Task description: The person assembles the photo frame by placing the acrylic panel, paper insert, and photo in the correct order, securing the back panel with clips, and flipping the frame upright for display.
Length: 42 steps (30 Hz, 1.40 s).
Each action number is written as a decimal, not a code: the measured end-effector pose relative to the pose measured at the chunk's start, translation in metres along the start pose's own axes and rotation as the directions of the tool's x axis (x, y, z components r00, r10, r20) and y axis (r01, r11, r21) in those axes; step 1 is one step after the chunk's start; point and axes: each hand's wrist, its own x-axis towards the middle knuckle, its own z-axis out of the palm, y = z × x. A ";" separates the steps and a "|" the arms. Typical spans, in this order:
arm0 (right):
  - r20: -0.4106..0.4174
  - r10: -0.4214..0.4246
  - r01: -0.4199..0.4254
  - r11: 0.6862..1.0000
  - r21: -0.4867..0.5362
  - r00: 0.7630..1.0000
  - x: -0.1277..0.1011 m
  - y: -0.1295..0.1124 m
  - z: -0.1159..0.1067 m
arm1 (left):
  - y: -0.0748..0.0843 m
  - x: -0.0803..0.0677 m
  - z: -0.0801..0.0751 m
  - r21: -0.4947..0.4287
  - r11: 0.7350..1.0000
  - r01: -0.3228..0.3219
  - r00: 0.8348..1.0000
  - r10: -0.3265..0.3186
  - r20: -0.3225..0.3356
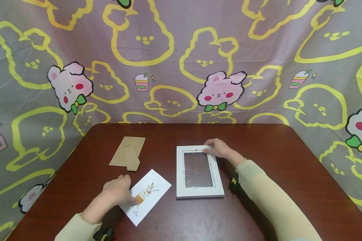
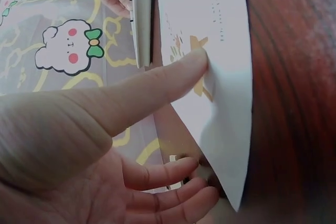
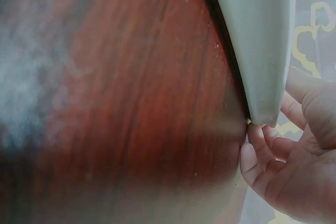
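My left hand (image 1: pixel 117 190) is at the left edge of a white picture card (image 1: pixel 152 195) printed with an orange vase and sprigs. In the left wrist view the thumb (image 2: pixel 184 69) lies on the card's printed face, with the other fingers past its edge. At the far right corner of a white picture frame (image 1: pixel 181 170), my right hand (image 1: pixel 218 148) grips the border, thumb on the inner rim and fingers around the outer edge. The frame lies flat around a clear pane (image 1: pixel 198 170). In the right wrist view, fingertips (image 3: pixel 249 158) curl at the frame's corner.
A brown backing board (image 1: pixel 120 155) with a fold-out stand (image 1: pixel 132 157) lies behind my left hand, left of the frame. Everything is on a dark red-brown wooden table (image 1: pixel 247 214). A patterned curtain (image 1: pixel 169 43) hangs beyond its far edge.
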 end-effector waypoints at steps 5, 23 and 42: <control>-0.003 -0.001 0.001 1.000 0.002 1.000 0.000 0.002 0.002 | 0.002 0.001 0.000 -0.013 1.000 -0.023 1.000 0.023 0.011; -0.017 0.002 -0.002 1.000 -0.003 1.000 -0.001 0.002 0.002 | 0.007 -0.002 0.001 -0.037 0.999 -0.027 1.000 0.028 0.007; -0.006 0.002 -0.002 1.000 0.007 1.000 -0.001 0.000 0.002 | 0.007 0.000 0.005 -0.108 0.992 -0.057 0.998 0.059 0.015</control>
